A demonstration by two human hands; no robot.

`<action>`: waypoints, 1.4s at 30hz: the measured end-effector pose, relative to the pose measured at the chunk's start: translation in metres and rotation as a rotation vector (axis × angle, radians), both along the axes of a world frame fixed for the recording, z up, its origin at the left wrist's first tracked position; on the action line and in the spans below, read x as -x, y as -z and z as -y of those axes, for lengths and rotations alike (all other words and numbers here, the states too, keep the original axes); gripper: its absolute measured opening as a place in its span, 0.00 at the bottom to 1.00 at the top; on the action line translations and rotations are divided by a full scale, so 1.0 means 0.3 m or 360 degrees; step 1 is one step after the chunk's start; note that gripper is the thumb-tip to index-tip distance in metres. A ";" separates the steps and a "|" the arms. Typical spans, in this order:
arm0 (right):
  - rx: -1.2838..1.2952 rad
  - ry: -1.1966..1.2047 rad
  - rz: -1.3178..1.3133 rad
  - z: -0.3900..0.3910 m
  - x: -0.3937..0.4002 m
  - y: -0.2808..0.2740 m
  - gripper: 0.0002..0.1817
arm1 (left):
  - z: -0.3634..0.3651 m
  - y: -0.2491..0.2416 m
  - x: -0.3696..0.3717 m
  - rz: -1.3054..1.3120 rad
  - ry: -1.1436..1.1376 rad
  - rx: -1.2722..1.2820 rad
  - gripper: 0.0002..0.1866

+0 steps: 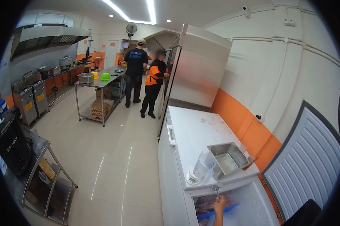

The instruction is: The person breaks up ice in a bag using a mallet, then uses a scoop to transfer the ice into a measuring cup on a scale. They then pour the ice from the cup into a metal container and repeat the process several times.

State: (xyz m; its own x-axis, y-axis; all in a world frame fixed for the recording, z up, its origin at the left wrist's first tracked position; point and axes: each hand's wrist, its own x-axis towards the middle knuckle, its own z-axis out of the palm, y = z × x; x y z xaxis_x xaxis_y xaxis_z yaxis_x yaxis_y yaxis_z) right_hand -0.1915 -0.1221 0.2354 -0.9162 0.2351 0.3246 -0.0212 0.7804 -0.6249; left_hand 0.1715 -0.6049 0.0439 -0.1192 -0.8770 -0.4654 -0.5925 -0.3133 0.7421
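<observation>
My right hand reaches in from the bottom over the open chest freezer. Its fingers are wrapped round the handle of a metal hammer-like tool; the head points away from me, close to the freezer's inner edge. Below the hand lie a blue flat item and dark reddish packages, partly hidden. Just beyond, on the white freezer top, stand a white digital scale, a clear perforated container and a steel pan with something clear inside. My left hand is out of view.
A raised ribbed lid leans at the right. A tall steel fridge stands behind the freezer, with two people near it. A steel table stands mid-room; a rack with a black appliance is at left.
</observation>
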 end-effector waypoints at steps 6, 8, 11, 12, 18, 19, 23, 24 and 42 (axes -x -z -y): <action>0.0131 -0.0035 0.0258 -0.038 0.269 0.163 0.10 | -0.030 -0.094 0.101 -0.0006 -0.0053 0.0040 0.17; 0.0216 -0.0076 0.0273 -0.022 0.325 0.173 0.10 | -0.044 -0.116 0.128 0.0001 -0.0078 0.0047 0.17; 0.0200 -0.0159 0.0253 0.041 0.372 0.143 0.08 | -0.051 -0.153 0.162 0.0014 -0.0120 0.0073 0.17; 0.0155 -0.0188 0.0239 0.055 0.383 0.124 0.08 | -0.056 -0.160 0.167 0.0021 -0.0134 0.0072 0.17; 0.0223 -0.0283 0.0043 0.095 0.533 0.164 0.07 | -0.068 -0.181 0.221 0.0053 -0.0196 0.0086 0.17; 0.0241 -0.0281 0.0008 0.122 0.543 0.141 0.08 | -0.074 -0.182 0.227 0.0058 -0.0199 0.0087 0.17; 0.0138 -0.0258 -0.0157 0.103 0.591 0.173 0.09 | -0.085 -0.196 0.242 0.0093 -0.0236 0.0099 0.17; 0.0096 -0.0249 -0.0229 0.110 0.618 0.190 0.08 | -0.087 -0.198 0.249 0.0097 -0.0247 0.0104 0.17; 0.0335 -0.0178 -0.0440 0.210 0.604 0.161 0.12 | -0.133 -0.156 0.278 0.0116 -0.0277 0.0110 0.17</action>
State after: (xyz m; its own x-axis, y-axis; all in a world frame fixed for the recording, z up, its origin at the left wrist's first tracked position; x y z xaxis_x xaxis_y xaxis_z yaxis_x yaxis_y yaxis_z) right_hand -0.3728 -0.1851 0.1871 -0.8244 0.2263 0.5187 -0.2898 0.6185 -0.7304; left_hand 0.0882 -0.5651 0.0906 0.0689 -0.9117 -0.4051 -0.5868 -0.3654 0.7226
